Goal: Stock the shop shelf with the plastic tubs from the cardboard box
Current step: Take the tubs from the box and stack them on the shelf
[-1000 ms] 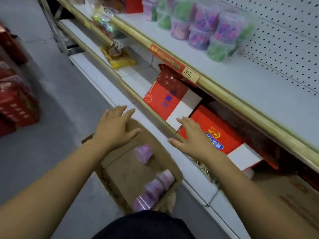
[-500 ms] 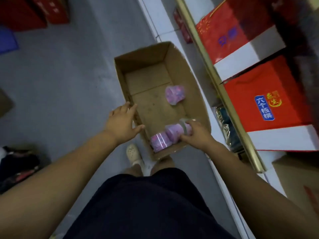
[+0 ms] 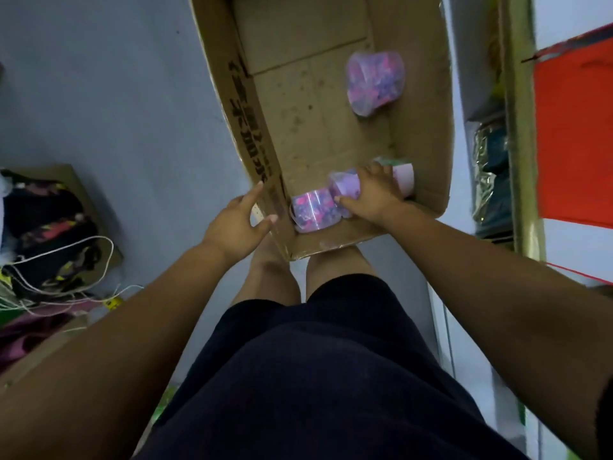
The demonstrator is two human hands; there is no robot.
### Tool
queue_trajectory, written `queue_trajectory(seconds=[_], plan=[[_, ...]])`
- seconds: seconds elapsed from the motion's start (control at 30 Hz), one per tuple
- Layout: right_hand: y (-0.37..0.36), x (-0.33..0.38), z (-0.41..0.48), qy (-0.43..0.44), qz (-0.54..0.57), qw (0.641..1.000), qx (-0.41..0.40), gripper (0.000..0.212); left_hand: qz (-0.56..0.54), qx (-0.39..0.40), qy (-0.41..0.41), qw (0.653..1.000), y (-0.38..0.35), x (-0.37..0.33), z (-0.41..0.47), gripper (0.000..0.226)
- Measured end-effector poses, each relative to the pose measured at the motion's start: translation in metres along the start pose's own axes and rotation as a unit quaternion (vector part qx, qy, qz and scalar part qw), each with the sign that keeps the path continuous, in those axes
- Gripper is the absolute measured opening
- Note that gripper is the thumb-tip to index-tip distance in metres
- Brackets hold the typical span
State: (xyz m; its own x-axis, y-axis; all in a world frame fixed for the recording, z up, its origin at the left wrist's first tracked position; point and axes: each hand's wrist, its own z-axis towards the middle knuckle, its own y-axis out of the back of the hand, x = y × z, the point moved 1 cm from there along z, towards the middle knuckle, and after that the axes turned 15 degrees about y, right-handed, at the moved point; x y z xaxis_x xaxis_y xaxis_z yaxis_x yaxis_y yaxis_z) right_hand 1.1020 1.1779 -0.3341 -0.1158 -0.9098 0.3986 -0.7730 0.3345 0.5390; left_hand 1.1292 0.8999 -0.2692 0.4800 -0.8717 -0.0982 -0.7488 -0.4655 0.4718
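Note:
An open cardboard box (image 3: pixel 428 104) stands on the floor in front of my legs. One pink-purple plastic tub (image 3: pixel 374 82) lies alone further in. A row of tubs lies along the near wall: a tub (image 3: pixel 313 211) at the left, a middle tub (image 3: pixel 345 188), and a pale tub (image 3: pixel 404 175) at the right. My right hand (image 3: pixel 371 194) is inside the box, fingers closed over the middle tub. My left hand (image 3: pixel 240 224) rests at the box's left wall near the corner, fingers apart, holding nothing.
The shop shelf's gold edge (image 3: pixel 520 134) runs down the right, with red boxes (image 3: pixel 574 134) behind it and dark packets (image 3: pixel 491 180) beneath. A cardboard tray of dark goods and loose string (image 3: pixel 53 234) lies on the grey floor at the left.
My view has tilted down from the shelf to the box. My right hand has reached into the box and closed on the middle tub; my left hand has come to the box's left wall.

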Motion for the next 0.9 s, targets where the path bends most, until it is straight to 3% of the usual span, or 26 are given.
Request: queue_trajectory(seconds=[0.17,0.43,0.6,0.77,0.9], plan=[[-0.004,-0.005,0.023,0.022,-0.074,0.994,0.075,0.091,-0.079,-0.020,0.024,0.996,-0.016,-0.004,-0.002,0.068],[-0.014,0.001,0.027,0.034,-0.081,0.996,0.031,0.071,-0.115,-0.027,0.054,0.992,-0.025,-0.010,-0.007,0.069],[-0.006,0.006,0.011,0.036,-0.036,0.995,-0.083,0.063,-0.169,-0.023,0.061,0.984,-0.023,-0.013,-0.006,0.064],[0.013,0.011,-0.033,0.026,0.180,0.951,-0.250,0.061,-0.149,0.010,0.086,0.985,-0.012,-0.018,-0.002,0.070],[0.019,0.017,-0.055,-0.021,0.388,0.897,-0.210,0.058,-0.301,0.102,0.110,0.942,-0.001,-0.030,-0.013,0.082]])
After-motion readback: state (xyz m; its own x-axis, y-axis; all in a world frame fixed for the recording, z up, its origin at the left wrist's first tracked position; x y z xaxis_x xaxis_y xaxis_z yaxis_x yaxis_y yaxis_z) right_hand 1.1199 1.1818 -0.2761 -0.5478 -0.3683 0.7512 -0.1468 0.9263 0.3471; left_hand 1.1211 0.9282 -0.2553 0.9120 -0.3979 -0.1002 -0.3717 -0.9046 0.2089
